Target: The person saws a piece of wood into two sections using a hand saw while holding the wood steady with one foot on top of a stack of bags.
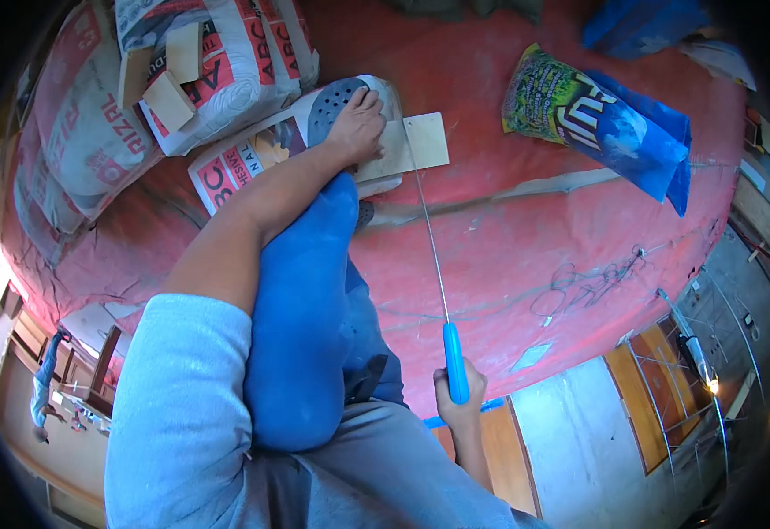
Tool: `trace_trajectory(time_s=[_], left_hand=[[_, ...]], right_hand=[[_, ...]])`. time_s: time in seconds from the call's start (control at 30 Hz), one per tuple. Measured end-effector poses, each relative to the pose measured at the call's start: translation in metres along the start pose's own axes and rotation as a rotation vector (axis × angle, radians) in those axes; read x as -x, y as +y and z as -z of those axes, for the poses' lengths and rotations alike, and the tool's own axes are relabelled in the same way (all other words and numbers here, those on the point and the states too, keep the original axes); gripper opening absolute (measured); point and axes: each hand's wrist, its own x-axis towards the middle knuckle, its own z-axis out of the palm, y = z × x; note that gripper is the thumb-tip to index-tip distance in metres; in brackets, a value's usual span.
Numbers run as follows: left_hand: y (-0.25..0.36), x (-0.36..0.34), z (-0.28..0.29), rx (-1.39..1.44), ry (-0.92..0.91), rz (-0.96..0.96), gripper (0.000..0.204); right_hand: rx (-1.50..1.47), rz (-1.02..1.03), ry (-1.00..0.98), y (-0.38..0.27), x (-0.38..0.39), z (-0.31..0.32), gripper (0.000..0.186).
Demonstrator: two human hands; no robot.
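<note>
My left hand (355,128) lies over a grey perforated clog (321,119) beside a pale flat board (426,141), its fingers slightly bent. The board sits on a paper sack (223,181). My right hand (461,388) grips the blue handle (454,357) of a tool with a long, thin metal blade (431,238), whose far end reaches the board. My blue-trousered leg (297,317) is bent beneath my left forearm; the board's left part is partly hidden by my left hand.
Stacked sacks (94,150) with small board pieces (173,101) lie upper left. A blue-and-green bag (592,128) and coiled wire (579,282) rest on the red sheet (491,247). Another person (44,388) is at far left. Metal bars (654,406) stand at lower right.
</note>
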Motion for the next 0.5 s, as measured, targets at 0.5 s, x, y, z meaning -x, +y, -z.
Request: trace_trajectory(time_s=[0.5], left_hand=[[0.002, -0.007, -0.005, -0.004, 0.068, -0.004, 0.057]], right_hand=[[-0.074, 0.223, 0.100, -0.038, -0.263, -0.095, 0.017]])
